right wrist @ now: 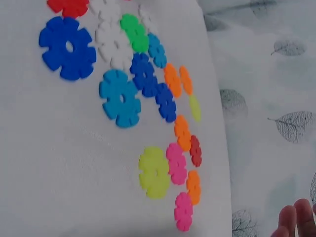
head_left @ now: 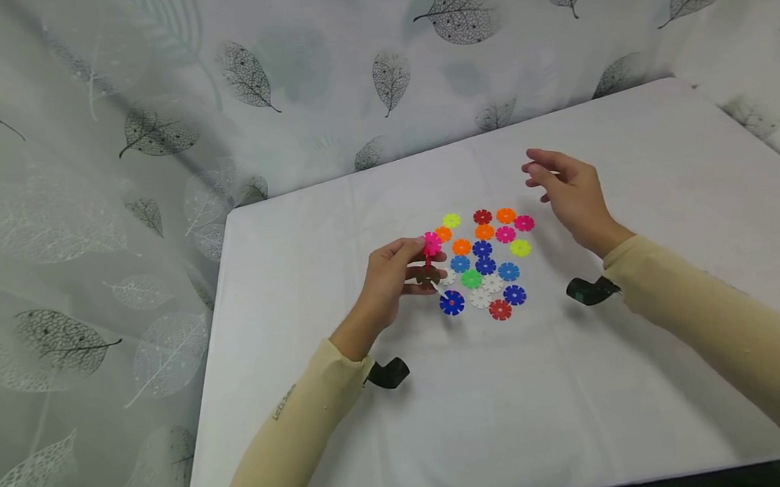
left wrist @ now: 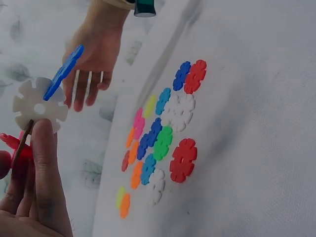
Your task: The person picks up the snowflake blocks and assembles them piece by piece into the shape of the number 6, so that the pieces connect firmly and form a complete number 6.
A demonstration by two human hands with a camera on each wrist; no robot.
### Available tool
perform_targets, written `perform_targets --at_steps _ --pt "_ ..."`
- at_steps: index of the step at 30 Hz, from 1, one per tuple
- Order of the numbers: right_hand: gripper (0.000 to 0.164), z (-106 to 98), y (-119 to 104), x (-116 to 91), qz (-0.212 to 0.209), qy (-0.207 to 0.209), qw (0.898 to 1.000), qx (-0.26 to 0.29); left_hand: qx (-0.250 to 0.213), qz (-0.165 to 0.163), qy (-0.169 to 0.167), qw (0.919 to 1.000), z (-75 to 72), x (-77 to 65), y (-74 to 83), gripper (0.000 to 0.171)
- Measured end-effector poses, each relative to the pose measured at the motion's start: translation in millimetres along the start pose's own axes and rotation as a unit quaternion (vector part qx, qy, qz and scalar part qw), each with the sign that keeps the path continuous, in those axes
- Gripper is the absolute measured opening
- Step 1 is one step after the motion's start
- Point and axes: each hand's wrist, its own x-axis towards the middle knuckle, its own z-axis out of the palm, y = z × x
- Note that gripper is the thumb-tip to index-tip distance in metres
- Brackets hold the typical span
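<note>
My left hand [head_left: 387,279] pinches a small chain of interlocking flower-shaped discs, held up at the left side of the spread pieces. In the left wrist view a white disc [left wrist: 29,101] has a blue disc [left wrist: 64,71] slotted upright into its edge. A brownish disc [left wrist: 20,150] and a red disc [left wrist: 12,140] sit lower, between thumb and fingers. A pink disc [head_left: 432,243] tops the chain in the head view. My right hand [head_left: 576,198] hovers right of the pieces, fingers loosely bent and holding nothing; only its fingertips [right wrist: 295,219] enter the right wrist view.
Loose notched discs lie flat on the white-covered table [head_left: 571,410], among them a green one [head_left: 471,278], a red one [head_left: 500,310], a yellow one [head_left: 520,248] and several blue, orange, pink and white ones. A leaf-patterned curtain [head_left: 315,71] hangs behind the table.
</note>
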Motion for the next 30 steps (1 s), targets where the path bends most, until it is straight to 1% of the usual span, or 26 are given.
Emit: perform_targets --at_steps 4,7,10,14,18,23,25,30 --pt "0.053 -9 12 5 0.06 0.002 0.997 -0.048 -0.008 -0.02 -0.006 0.9997 0.4 2.4 -3.0 0.033" --pt "0.055 -15 21 8 0.09 -0.006 0.993 -0.074 -0.006 -0.027 -0.008 0.9996 0.4 3.6 -5.5 0.033" --pt "0.055 -21 30 9 0.111 -0.028 0.989 -0.096 -0.003 -0.026 -0.01 0.9996 -0.2 4.0 -6.7 0.037" --pt "0.054 -26 38 12 0.131 -0.074 0.981 -0.125 -0.003 -0.023 -0.011 0.9997 -1.2 4.3 -7.3 0.04" --pt "0.054 -26 43 14 0.136 -0.112 0.973 -0.147 -0.006 -0.024 -0.013 0.9996 -2.7 5.2 -8.1 0.044" --pt "0.052 -22 45 13 0.129 -0.15 0.967 -0.163 -0.018 -0.026 -0.008 0.9995 -4.2 6.4 -9.8 0.041" --pt "0.051 -20 46 13 0.125 -0.159 0.965 -0.17 -0.019 -0.022 -0.006 0.9996 -4.7 6.9 -11.1 0.037" --pt "0.053 -13 45 12 0.11 -0.167 0.959 -0.199 -0.015 -0.019 -0.001 0.9997 -6.0 6.3 -13.1 0.034"
